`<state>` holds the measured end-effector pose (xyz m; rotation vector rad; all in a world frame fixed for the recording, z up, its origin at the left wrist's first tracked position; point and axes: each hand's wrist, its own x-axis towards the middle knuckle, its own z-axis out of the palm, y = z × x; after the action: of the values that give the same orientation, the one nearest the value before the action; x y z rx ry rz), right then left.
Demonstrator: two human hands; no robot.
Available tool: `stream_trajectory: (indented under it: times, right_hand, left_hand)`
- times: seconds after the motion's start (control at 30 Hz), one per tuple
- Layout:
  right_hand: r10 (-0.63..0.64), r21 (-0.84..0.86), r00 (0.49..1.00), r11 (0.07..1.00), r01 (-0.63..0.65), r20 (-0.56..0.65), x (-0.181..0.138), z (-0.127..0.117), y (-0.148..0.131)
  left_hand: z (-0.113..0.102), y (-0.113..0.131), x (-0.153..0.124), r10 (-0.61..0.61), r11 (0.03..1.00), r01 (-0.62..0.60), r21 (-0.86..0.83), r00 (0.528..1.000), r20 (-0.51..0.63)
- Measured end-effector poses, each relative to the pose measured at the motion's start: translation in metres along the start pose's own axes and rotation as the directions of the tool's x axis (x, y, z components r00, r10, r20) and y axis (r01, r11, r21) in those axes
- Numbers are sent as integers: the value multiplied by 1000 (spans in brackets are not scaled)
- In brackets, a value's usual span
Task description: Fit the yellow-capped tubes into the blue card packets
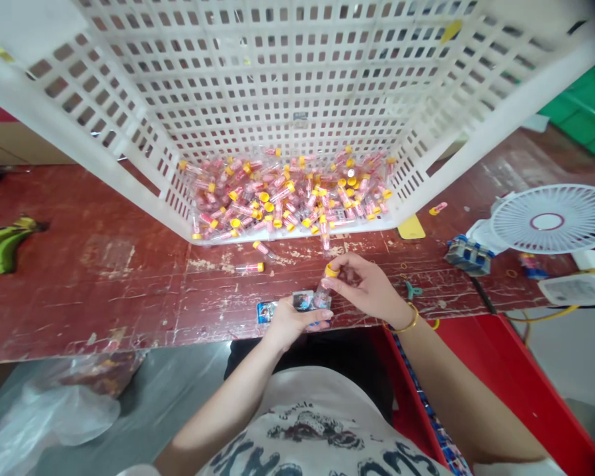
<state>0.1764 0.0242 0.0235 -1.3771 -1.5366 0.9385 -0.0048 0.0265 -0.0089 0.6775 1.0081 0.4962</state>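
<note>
My right hand pinches a small clear tube with a yellow cap by its capped end, with the tube tilted. The tube's lower end meets the small printed packets in my left hand. My left thumb lies across these packets, and its fingers are partly hidden beneath. Another blue printed packet shows just left of that hand. Beyond both hands, a white slotted plastic crate lies with its opening toward me, holding many yellow-capped tubes with pink contents.
Loose tubes lie on the worn red table before the crate. At right are a white fan, a bundle of blue packets and a green bin. Green bananas lie far left. A red container stands below the table edge.
</note>
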Motion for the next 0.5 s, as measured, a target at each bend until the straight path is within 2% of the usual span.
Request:
stream_trajectory:
  times: [0.1, 0.2, 0.3, 0.43, 0.5]
  right_hand:
    - [163, 265, 985, 949, -172, 55, -2, 9, 10]
    - [135, 406, 983, 897, -174, 124, -17, 23, 14]
    - [70, 373, 984, 919, -128, 164, -35, 39, 12]
    - [71, 175, 995, 983, -57, -76, -46, 48, 16]
    - [49, 119, 990, 992, -33, -131, -46, 47, 20]
  left_hand:
    - [3, 4, -4, -7, 1000, 7, -6, 999, 54]
    - [12, 10, -5, -28, 994, 36, -105, 997, 71]
    - [21, 15, -2, -48, 982, 60, -180, 997, 68]
    - [24, 14, 1, -58, 974, 77, -212, 994, 97]
    - [21, 11, 1, -60, 975, 79, -208, 994, 96]
